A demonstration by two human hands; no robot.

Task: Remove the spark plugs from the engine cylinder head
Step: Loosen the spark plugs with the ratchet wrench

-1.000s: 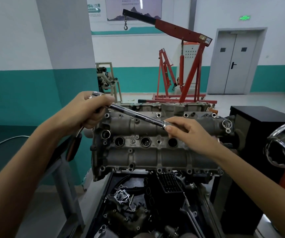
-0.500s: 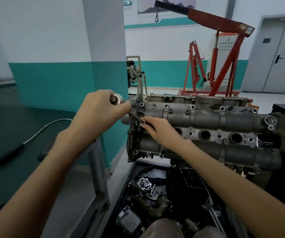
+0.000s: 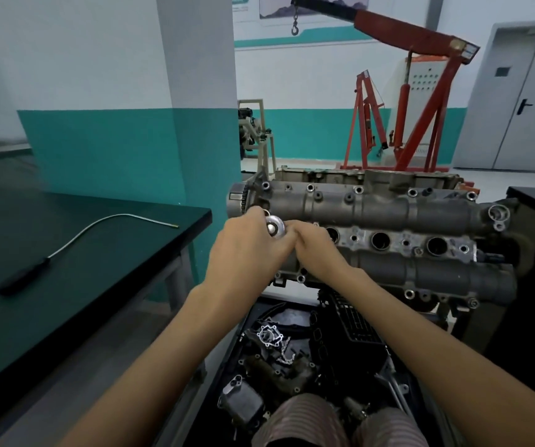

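Steel ratchet (image 3: 275, 228) gripped by two hands.

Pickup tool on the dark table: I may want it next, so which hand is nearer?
Left. The left hand lies between the pickup tool and the right hand.

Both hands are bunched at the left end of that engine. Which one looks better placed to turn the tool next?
Probably the left hand. It grips the ratchet at its shiny round head over the cylinder head, so it could swing the tool. The right hand sits lower beside it, fingers curled near the tool's stem, seemingly steadying it.
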